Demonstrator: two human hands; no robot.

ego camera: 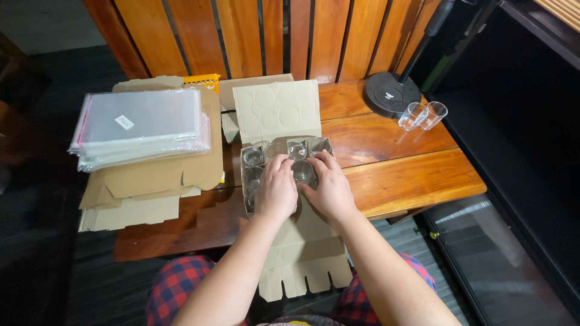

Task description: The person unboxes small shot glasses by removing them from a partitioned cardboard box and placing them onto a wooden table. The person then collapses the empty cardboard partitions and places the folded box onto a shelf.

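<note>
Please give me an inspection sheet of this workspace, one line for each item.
Surface: wooden slat table, mostly covered on the left.
Job's things: clear glasses grouped on an unfolded cardboard box blank; its tabbed end hangs over the near edge.
Clutter: stack of clear plastic bags on flat cardboard sheets; two glasses lying beside a round black stand base.
Grippers: left hand and right hand both rest on the grouped glasses.
Cables: nothing seen.
Surroundings: wooden slat backrest, dark floor, dark cabinet on the right.
</note>
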